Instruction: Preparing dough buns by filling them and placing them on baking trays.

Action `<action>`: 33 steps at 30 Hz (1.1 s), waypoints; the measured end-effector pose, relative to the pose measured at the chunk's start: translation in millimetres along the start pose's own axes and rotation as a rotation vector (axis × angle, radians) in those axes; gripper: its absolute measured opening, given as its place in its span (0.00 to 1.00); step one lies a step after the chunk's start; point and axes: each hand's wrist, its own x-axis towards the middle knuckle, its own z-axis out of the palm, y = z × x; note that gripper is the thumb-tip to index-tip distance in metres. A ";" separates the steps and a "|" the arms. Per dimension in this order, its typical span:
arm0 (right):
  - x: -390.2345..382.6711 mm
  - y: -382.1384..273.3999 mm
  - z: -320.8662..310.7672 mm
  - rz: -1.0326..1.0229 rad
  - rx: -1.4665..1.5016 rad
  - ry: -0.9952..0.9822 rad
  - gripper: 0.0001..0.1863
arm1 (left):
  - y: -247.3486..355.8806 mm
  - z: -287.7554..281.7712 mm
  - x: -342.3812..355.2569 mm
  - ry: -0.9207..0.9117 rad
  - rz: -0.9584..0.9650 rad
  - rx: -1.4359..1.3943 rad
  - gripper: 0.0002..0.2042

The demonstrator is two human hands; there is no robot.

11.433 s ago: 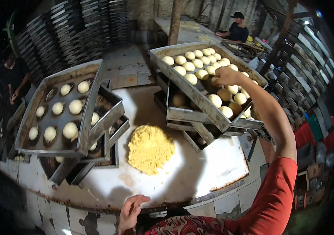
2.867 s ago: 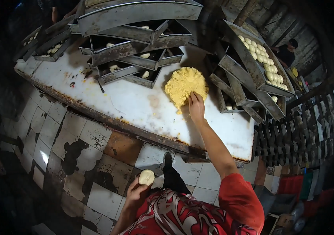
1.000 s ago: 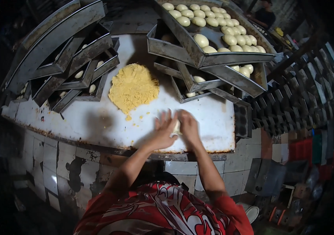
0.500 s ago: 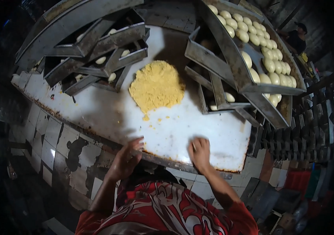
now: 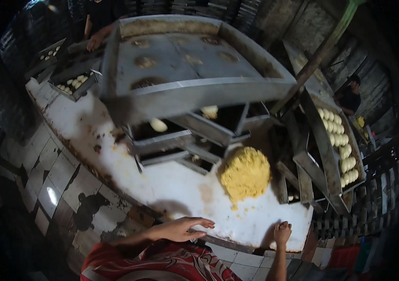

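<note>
The left hand (image 5: 191, 228) is held over the near edge of the white tabletop (image 5: 171, 182), fingers loosely extended and parted from the thumb, with nothing in its grasp; I cannot tell whether it touches the surface. The right hand (image 5: 282, 231) is by the tabletop's near right corner, fingers bent inward; it appears too small to tell whether they are clenched on themselves or wrapped around something. The yellow crumbly mound (image 5: 246, 173) lies toward the right end of the tabletop, well apart from both hands and between two stacks of metal trays, with loose crumbs scattered on its near side. To the left of the mound, the stack's top tray (image 5: 199, 96) shows round brownish marks across its base; below, lower trays (image 5: 162, 143) lie crossed at angles, pale dough pieces (image 5: 159, 125) visible inside them. Toward the right edge, the other stack's top tray (image 5: 321, 145) carries rows of pale dough balls (image 5: 336, 127). At the tabletop's far left end, smaller dough balls (image 5: 74, 83) sit in a shallow tray, and a co-worker's hand (image 5: 95, 42) is near. Another person (image 5: 350, 99) is beyond the right stack, past a slanting post (image 5: 321, 58). Worn tiles (image 5: 61, 168) cover the floor along the near edge.
</note>
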 end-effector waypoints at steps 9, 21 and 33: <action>121.3 -397.0 -367.6 -0.912 1.014 -0.197 0.18 | 5.9 -73.4 -50.3 -0.052 -0.110 -0.248 0.20; 191.3 -569.2 -358.2 -1.319 0.682 -0.385 0.17 | 13.5 -103.6 -62.5 -0.012 -0.198 -0.665 0.21; 319.1 -280.9 -384.8 -1.226 0.627 0.226 0.19 | 23.5 -11.0 41.7 0.163 0.026 -0.497 0.20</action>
